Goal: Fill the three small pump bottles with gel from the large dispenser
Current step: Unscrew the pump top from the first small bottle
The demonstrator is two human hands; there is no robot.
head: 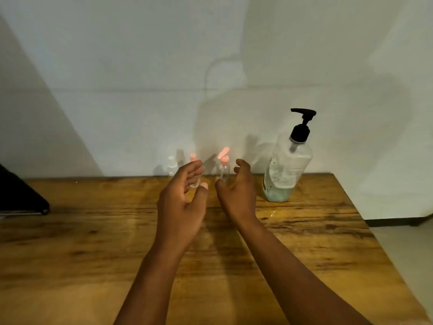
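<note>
Three small bottles stand left of the large dispenser [287,160]: one with a white cap [171,166], one with a pink cap [193,171], one with an open pink flip cap [223,168]. There is one large dispenser, one tabletop [93,242], two hands [185,198] [236,193], and one dark object [18,195] far left of the dispenser.

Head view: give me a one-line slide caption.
Open hands, left and right, reach toward three small bottles beside the large dispenser on a wooden table.

We see a brown, dark-streaked wooden tabletop [82,242] set against a plain pale grey-white wall [117,66] crossed by soft shadows. A dark angled object [18,195] sits at the left edge; pale flooring [407,249] and a dark baseboard [398,221] appear at right.
</note>
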